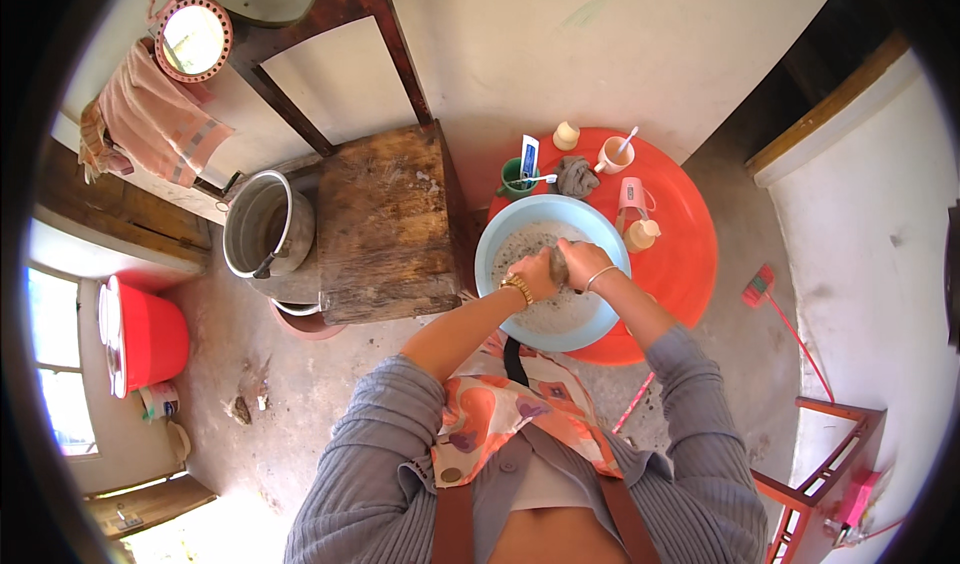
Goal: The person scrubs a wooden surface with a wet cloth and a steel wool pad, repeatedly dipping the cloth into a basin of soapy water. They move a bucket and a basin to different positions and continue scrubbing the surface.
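A light-blue plastic basin [486, 252] stands before me on a round red table [679, 279], holding cloudy, greyish water [551, 316] with bubbles. Over the water, my left hand [534, 273] and my right hand [585, 262] grip a wet, dark greyish cloth [559, 267] between them. Only a small bunched part of the cloth shows; my fingers hide the rest. A gold-coloured bracelet circles my left wrist and a thin pale bangle my right.
Behind the basin are a green cup [512, 180] with a tube and toothbrush, a crumpled grey cloth [576, 177], and a pink mug [616, 156]. A cream pump bottle [641, 236] stands right. A wooden cabinet [386, 226] and a metal pot [251, 222] are left.
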`<state>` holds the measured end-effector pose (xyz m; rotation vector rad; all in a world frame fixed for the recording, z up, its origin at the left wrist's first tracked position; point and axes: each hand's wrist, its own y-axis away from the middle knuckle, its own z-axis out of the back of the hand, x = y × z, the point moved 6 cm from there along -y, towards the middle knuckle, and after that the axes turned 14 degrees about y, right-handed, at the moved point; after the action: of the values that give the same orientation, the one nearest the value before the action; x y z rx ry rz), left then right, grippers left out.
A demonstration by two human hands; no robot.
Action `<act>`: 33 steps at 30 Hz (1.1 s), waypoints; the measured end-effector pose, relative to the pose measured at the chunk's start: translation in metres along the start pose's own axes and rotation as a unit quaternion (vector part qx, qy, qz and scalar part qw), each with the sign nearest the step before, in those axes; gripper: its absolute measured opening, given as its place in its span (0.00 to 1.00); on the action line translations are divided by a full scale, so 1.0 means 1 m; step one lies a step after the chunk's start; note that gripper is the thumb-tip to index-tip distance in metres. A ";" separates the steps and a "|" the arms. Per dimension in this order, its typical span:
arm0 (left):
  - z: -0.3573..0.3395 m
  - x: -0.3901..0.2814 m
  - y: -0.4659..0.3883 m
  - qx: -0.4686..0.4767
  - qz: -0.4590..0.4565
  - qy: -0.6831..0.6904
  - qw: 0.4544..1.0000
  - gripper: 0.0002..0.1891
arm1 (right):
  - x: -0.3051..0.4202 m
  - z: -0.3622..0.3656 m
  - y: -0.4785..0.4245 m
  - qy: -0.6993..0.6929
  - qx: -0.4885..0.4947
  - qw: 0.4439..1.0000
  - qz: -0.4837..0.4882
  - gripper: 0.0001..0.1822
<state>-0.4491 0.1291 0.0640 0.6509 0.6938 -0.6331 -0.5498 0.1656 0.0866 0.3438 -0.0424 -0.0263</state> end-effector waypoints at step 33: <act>0.199 0.127 0.107 -0.202 -0.147 0.809 0.532 0.25 | 0.133 0.117 -0.080 -0.816 -0.241 0.524 0.040 0.14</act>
<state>-0.2236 0.0160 0.1234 0.5265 2.6870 0.0923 -0.4237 0.0466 0.1743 -0.3790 -1.9435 -0.2668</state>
